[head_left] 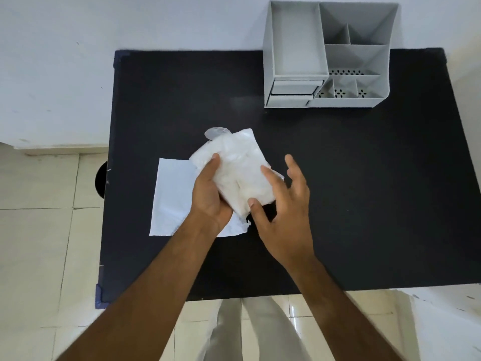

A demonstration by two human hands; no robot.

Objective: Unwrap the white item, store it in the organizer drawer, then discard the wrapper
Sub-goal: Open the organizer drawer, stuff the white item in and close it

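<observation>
Above the black worktop (338, 204), left hand (212, 194) grasps the crinkly white plastic-wrapped item (239, 168), steadying it while right hand (283, 204), fingers (269, 175) spread and touching it, peels.

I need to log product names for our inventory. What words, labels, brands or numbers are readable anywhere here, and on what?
None: no readable text appears anywhere in this view.
White item, held in the left hand with the right hand against it: plain, no print visible.
White sheet on the black table: blank.
Grey organizer: no label; only patterns of holes in its small compartments.
</observation>
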